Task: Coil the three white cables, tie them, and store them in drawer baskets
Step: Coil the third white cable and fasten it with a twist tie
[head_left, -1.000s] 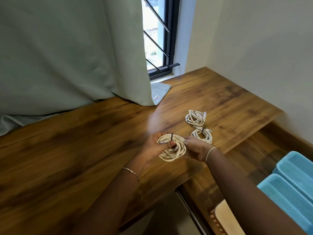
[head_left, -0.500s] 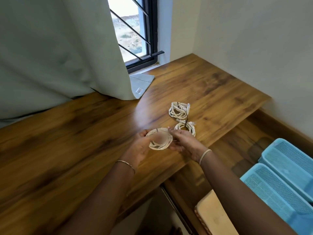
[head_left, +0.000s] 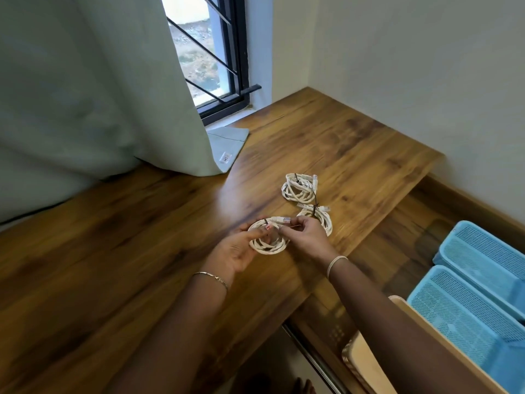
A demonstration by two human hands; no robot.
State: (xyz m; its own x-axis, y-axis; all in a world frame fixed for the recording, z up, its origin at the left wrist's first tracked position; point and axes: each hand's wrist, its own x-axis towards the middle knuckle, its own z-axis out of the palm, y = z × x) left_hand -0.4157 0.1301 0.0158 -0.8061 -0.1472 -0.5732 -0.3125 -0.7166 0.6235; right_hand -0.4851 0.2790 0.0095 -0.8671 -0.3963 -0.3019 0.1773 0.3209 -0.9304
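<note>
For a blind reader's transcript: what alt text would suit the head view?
A person's left hand grips a coiled white cable at a wooden desk while the right hand pinches a dark tie at its top. A near tied coil and far tied coil lie beyond; blue mesh baskets sit lower right.

Forearms reaching forward, left grip [head_left: 236, 251] curled round cable coil [head_left: 268, 247], right grip [head_left: 306, 237] pinching its tie [head_left: 295, 226]

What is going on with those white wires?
A person is tying the last white cable. The left hand holds its coil over the wooden desk while the right hand pinches a thin dark tie at its top. The far tied coil and near tied coil lie beside it. Blue baskets wait at the right.
</note>
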